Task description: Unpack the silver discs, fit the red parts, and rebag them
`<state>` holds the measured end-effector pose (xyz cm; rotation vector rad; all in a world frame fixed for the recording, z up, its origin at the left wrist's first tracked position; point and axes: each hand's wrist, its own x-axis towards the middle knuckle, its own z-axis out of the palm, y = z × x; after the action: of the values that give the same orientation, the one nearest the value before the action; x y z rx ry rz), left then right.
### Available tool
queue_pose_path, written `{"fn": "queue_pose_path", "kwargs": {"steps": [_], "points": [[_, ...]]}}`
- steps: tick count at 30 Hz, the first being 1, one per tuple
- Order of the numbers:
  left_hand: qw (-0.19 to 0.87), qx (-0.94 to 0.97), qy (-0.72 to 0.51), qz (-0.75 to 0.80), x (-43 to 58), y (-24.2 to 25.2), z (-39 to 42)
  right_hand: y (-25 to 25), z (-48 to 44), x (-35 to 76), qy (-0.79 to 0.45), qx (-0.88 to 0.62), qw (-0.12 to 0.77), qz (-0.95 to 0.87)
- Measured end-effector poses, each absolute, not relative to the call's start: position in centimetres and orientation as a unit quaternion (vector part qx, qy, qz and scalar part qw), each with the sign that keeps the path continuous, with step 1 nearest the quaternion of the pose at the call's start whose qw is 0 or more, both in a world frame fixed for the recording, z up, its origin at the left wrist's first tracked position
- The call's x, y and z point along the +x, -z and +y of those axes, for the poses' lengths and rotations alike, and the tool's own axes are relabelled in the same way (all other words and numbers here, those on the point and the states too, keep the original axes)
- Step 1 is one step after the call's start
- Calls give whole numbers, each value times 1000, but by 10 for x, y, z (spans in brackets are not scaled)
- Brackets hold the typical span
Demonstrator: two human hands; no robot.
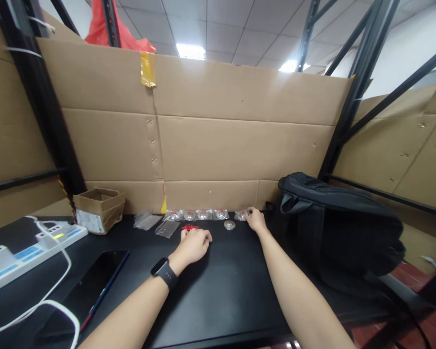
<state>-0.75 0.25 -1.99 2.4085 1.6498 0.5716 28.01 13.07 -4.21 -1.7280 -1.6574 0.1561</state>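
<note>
My right hand (256, 220) is at the back of the black table, its fingertips closed on the edge of a clear-bagged round metal disc with a red mark (241, 215). Left of it, a bare round metal disc (229, 225) lies flat. Several more bagged discs (203, 214) form a row along the cardboard. My left hand (194, 246), below a dark watch (164, 272), rests palm down with curled fingers; whatever may be under them is hidden. Just beyond it is a small pile of red cords or strips (190, 227).
Clear plastic bags (167, 229) lie left of the red pile. Farther left are a small open cardboard box (99, 208), a white power strip (36, 252) with cables and a dark tablet-like device (90, 291). A black backpack (341, 237) stands at right. Cardboard panels (210, 145) wall the back.
</note>
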Motion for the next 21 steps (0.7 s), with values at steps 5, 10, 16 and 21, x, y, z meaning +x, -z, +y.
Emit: {"fn": "queue_pose_path", "kwargs": {"steps": [5, 10, 16, 21], "points": [[66, 805, -189, 558, -16, 7, 4, 49, 135, 268, -30, -672, 349, -653], [-62, 666, -270, 693, -62, -6, 23, 42, 129, 274, -26, -654, 329, -681], [-19, 739, -183, 648, -80, 4, 36, 24, 109, 260, -80, -547, 297, -779], [-30, 730, -168, 661, -76, -3, 31, 19, 95, 245, -146, -466, 255, -835]]}}
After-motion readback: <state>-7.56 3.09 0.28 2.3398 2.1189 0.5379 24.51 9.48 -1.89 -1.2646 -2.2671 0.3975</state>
